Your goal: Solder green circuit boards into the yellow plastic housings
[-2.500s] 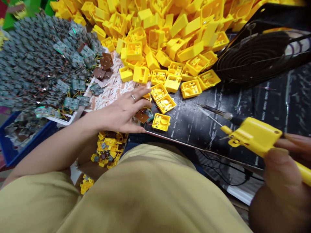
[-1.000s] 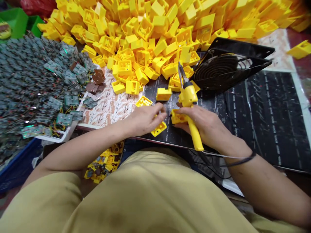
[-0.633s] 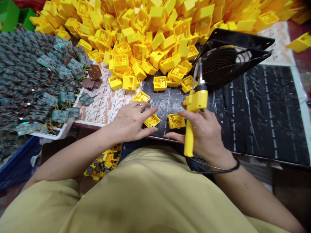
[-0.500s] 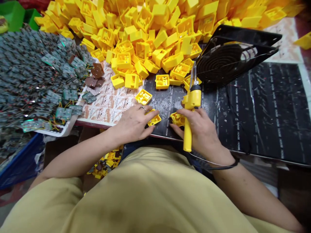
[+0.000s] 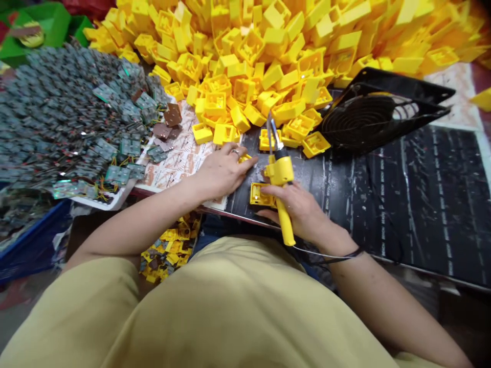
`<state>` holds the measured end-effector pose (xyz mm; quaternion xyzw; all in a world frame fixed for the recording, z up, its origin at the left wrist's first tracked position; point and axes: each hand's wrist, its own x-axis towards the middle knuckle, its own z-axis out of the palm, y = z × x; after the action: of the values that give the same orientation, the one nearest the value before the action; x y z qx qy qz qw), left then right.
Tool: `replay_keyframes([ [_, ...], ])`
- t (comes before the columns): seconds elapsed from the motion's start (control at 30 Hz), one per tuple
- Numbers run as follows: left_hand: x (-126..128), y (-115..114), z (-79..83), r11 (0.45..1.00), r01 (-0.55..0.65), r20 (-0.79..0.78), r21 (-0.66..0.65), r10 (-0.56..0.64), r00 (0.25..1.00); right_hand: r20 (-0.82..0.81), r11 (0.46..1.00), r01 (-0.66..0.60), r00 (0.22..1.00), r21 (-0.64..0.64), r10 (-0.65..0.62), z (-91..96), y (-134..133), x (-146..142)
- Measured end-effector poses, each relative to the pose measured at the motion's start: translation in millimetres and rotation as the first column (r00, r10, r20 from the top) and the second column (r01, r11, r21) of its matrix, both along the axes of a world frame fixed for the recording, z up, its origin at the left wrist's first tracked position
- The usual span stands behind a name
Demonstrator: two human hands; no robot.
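My right hand is closed around the yellow handle of a soldering iron. The butt of the handle angles down toward my belly, and the thin metal shaft points up and away from me, toward the heap. Just beneath those fingers, a yellow plastic housing lies flat on the black bench mat, open side up. Its longer side seems to run left to right, though my fingers cover part of it. The right hand touches the housing and is the nearer of my 2 hands. My left hand lies up and to the left of the housing, near it but apart. That hand is flat and loosely spread, with no grip on anything, and its fingertips rest over a small yellow piece that they mostly hide.

Past the mat's far edge rises a big heap of yellow housings, beside a black fan with a spiral guard. To my left, a printed paper sheet borders a spread of wired circuit boards, with a blue tray below them. A small pile of yellow pieces sits by my lap, and a thin black cord crosses my right wrist.
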<state>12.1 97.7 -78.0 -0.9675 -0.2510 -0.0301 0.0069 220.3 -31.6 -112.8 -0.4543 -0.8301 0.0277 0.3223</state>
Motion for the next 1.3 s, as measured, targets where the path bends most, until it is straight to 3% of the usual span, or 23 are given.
replay_keyframes([
  [0.17,-25,-22,14.4,0.985,0.107,-0.094,-0.135,-0.120,0.988,0.012,0.996,0.038,0.999,0.076,-0.040,-6.2,0,6],
  [0.23,-32,-34,11.8,0.993,0.018,-0.090,-0.117,-0.028,0.996,0.018,0.996,0.041,0.999,0.083,-0.042,-7.5,0,10],
  [0.33,-32,-46,4.2,0.974,-0.223,-0.083,-0.040,0.219,0.972,0.043,0.997,-0.009,0.999,0.072,0.006,-9.9,-1,11],
  [0.4,-30,-49,4.1,0.953,-0.289,-0.088,-0.089,0.281,0.956,0.049,0.998,-0.025,0.999,0.064,0.022,-12.3,-2,10],
  [0.47,-31,-48,9.1,0.949,-0.238,-0.126,-0.208,0.215,0.968,0.043,0.998,-0.026,0.999,0.056,0.024,-15.4,-4,10],
  [0.57,-36,-46,16.7,0.925,-0.088,-0.180,-0.370,0.022,0.983,0.033,0.999,-0.044,0.999,0.027,0.043,-20.4,-6,11],
  [0.77,-31,-49,13.3,0.930,-0.046,-0.136,-0.364,-0.004,0.991,0.019,0.995,-0.103,0.995,0.018,0.103,-19.0,-1,9],
  [0.83,-30,-37,20.7,0.945,-0.064,-0.134,-0.322,0.022,0.991,0.007,0.994,-0.099,0.995,0.048,0.099,-16.0,0,10],
  [0.93,-37,6,40.9,0.956,-0.284,-0.164,-0.076,0.269,0.949,-0.042,0.993,-0.044,0.998,0.106,0.049,-13.8,1,12],
  [1.0,-44,47,51.7,0.875,-0.444,-0.162,0.191,0.475,0.865,-0.077,0.990,0.004,0.997,0.139,0.006,-14.0,0,13],
  [1.03,-48,67,54.3,0.846,-0.475,-0.174,0.243,0.520,0.836,-0.088,0.988,0.025,0.996,0.153,-0.012,-14.4,0,13],
  [1.1,-55,102,53.7,0.847,-0.462,-0.276,0.264,0.525,0.805,-0.100,0.982,0.067,0.994,0.176,-0.050,-15.1,0,14],
  [1.17,-61,123,48.2,0.893,-0.386,-0.429,0.231,0.449,0.784,-0.102,0.975,0.115,0.990,0.188,-0.097,-15.9,0,14],
  [1.3,-71,127,37.8,0.944,-0.265,-0.552,0.198,0.331,0.765,-0.096,0.962,0.198,0.979,0.190,-0.182,-17.9,-1,16],
])
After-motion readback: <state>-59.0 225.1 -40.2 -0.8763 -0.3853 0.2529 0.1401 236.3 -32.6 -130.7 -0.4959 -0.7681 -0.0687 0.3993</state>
